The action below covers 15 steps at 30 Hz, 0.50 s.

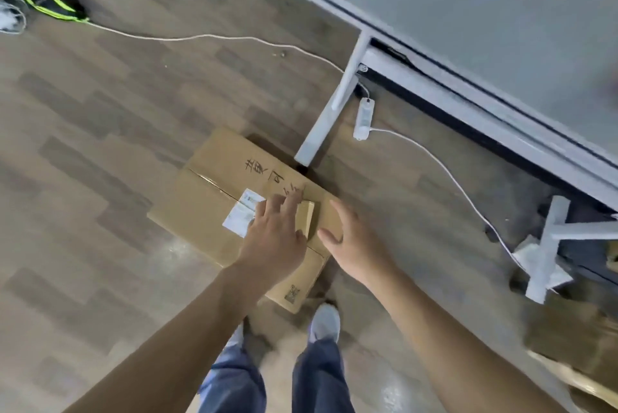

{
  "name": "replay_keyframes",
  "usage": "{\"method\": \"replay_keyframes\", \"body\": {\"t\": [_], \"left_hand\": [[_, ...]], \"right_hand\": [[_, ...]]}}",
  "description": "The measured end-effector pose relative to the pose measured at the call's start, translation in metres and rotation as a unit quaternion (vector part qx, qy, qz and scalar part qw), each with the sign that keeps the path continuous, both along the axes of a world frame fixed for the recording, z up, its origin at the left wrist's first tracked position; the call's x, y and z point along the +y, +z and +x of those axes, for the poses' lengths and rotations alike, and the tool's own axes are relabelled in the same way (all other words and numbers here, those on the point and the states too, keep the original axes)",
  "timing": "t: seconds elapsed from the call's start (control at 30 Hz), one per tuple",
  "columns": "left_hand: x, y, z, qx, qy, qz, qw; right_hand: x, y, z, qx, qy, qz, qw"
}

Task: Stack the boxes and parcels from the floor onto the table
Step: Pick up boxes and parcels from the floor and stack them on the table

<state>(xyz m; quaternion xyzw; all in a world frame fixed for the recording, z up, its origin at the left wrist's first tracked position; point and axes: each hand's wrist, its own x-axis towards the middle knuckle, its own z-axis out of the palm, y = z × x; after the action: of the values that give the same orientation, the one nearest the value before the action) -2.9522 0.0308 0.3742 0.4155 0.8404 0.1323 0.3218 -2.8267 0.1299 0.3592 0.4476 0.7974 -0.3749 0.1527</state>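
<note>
1. Presently, the left hand [274,238] is open, with its fingers straight and spread. It lies over the top of the large flat brown cardboard box [207,198], which rests on the wood-patterned floor [83,145].
2. Its fingertips reach the left side of the small tan cardboard box [306,217]. Contact looks likely, but I cannot confirm it.
3. The small box sits on the large box's top near its right corner. Its long axis points away from the person.
4. The right hand [349,245] is open and holds nothing, with the palm turned inward. It is just beside the small box's right side and apart from it.
5. Judgement: the hands flank the small box, and the left is nearer. A two-sided squeeze across its short width suits.
6. The grey-topped table with white legs [468,11] lies beyond and to the right, so the lift goes that way.
</note>
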Motion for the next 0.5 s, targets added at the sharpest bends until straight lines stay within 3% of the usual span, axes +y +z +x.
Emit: {"method": "replay_keyframes", "body": {"t": [0.27, 0.5], "left_hand": [[0.018, -0.195, 0.021, -0.012, 0.039, -0.074, 0.996], [0.028, -0.291, 0.033, -0.007, 0.05, -0.146, 0.988]], "right_hand": [[0.001, -0.187, 0.019, -0.015, -0.046, -0.07, 0.996], [0.003, -0.278, 0.03, -0.004, -0.089, -0.139, 0.986]]}}
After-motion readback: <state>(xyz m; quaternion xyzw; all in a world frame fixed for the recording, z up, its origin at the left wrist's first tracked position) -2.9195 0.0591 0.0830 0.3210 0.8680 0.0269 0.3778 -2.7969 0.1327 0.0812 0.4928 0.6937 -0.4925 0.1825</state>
